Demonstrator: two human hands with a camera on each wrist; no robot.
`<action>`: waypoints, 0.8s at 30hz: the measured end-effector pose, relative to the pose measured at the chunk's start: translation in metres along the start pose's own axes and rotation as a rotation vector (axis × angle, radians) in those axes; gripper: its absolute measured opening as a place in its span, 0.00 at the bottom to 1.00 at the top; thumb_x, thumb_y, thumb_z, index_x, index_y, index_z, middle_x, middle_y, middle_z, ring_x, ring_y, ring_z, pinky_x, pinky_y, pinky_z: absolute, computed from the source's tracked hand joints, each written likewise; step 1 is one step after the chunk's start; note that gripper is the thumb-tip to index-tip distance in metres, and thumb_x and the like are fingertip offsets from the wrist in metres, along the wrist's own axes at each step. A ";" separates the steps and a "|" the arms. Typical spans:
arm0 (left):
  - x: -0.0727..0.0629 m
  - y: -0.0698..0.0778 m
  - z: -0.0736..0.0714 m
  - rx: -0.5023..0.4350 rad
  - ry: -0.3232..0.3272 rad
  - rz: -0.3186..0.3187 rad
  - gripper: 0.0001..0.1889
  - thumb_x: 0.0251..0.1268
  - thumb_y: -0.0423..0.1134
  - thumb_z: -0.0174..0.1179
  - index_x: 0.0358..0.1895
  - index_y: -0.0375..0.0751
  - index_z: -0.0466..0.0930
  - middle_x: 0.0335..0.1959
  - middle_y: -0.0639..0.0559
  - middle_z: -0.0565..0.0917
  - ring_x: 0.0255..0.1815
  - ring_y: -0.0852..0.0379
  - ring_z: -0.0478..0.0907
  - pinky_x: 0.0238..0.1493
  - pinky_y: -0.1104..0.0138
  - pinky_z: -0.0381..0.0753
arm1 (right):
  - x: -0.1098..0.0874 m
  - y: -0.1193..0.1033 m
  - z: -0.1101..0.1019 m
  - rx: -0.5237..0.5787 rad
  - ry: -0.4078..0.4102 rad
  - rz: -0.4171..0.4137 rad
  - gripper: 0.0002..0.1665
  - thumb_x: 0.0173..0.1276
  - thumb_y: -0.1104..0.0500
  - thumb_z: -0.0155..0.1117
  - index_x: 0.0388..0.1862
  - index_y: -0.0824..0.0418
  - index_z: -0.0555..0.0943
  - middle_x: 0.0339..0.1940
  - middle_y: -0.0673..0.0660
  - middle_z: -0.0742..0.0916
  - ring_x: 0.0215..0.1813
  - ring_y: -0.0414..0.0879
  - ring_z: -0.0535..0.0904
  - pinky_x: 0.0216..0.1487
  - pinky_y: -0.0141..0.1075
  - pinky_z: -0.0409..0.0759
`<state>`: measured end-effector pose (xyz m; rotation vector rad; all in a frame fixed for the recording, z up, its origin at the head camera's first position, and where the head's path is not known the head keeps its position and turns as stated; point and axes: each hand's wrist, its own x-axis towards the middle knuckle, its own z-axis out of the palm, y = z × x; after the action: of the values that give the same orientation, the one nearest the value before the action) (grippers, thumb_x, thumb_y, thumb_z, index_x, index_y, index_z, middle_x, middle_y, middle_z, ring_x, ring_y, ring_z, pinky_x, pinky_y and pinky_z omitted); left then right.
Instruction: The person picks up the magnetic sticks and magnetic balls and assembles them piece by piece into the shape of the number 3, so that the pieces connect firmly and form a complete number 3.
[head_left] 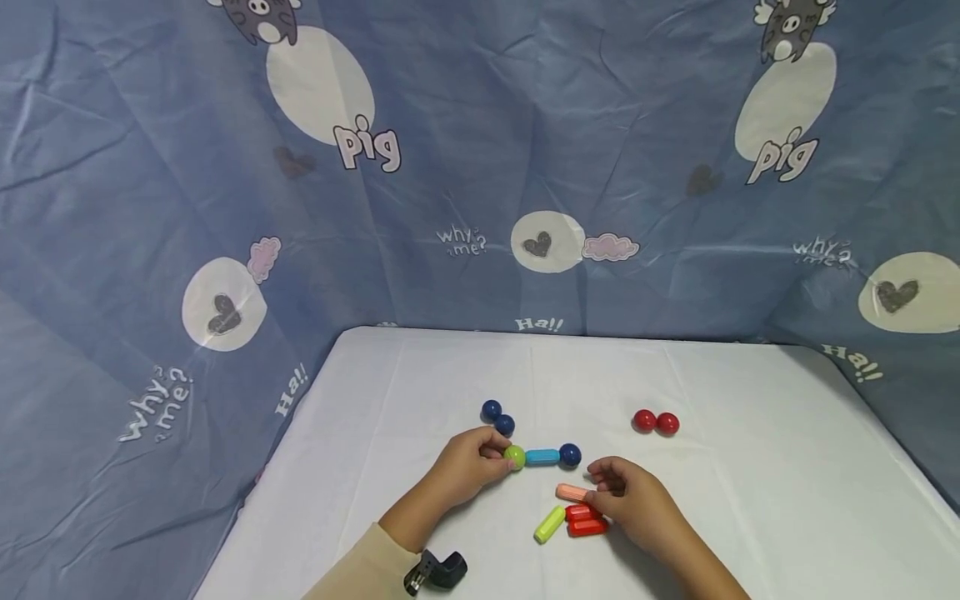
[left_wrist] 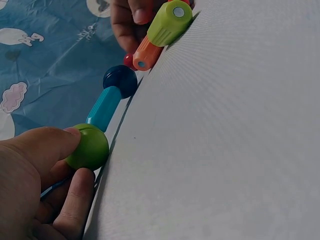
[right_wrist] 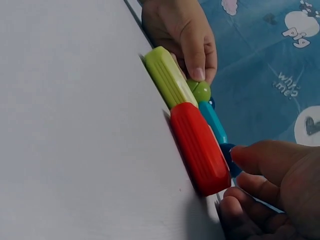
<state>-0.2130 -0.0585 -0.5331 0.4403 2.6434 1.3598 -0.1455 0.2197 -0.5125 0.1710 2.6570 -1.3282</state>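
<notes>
A blue printed cloth (head_left: 150, 292) bearing pigs, hearts and the words "why me?" hangs at left and runs behind a white-covered desk (head_left: 750, 500), where a person works with both hands apart from each other. At left, a tan sleeve (head_left: 360, 571) reaches in, a black device (head_left: 442, 572) at its cuff. The left hand (head_left: 463, 468) pinches a green ball (head_left: 514, 457) between thumb and fingers. Just beyond that hand, two dark blue balls (head_left: 492, 410) sit side by side. From the green ball, a light blue stick (head_left: 542, 457) extends rightward to a single navy ball (head_left: 570, 455), the three joined end to end in a row on the desk. Nearer the person, a yellow-green stick (head_left: 550, 525) lies slanted, one end close to two red sticks (head_left: 587, 527) set alongside each other. An orange stick (head_left: 572, 492) lies just beyond them, its right end at the thumb of the right hand (head_left: 637, 504). The right wrist view shows that hand's thumb and fingers spread apart, bent loosely; whether the thumb touches the orange stick cannot be told. Farther back at right, two red balls (head_left: 645, 421) rest together, well apart from the rest.
</notes>
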 end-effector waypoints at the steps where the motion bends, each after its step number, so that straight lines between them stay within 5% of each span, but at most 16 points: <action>1: 0.000 0.000 0.000 0.001 0.000 -0.001 0.12 0.63 0.45 0.75 0.47 0.50 0.87 0.38 0.62 0.84 0.39 0.64 0.79 0.41 0.72 0.81 | 0.000 0.000 0.001 0.003 -0.006 0.004 0.19 0.60 0.61 0.80 0.50 0.55 0.86 0.40 0.48 0.87 0.43 0.42 0.82 0.48 0.37 0.83; 24: 0.000 0.001 -0.001 -0.024 -0.009 -0.005 0.11 0.64 0.44 0.75 0.46 0.50 0.86 0.37 0.62 0.84 0.39 0.63 0.79 0.40 0.72 0.81 | -0.020 0.005 0.001 -0.042 -0.044 -0.075 0.16 0.61 0.65 0.79 0.46 0.56 0.85 0.38 0.48 0.86 0.40 0.42 0.82 0.43 0.31 0.83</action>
<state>-0.2132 -0.0584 -0.5322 0.4361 2.6161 1.3831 -0.1252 0.2213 -0.5126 0.0372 2.6764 -1.2801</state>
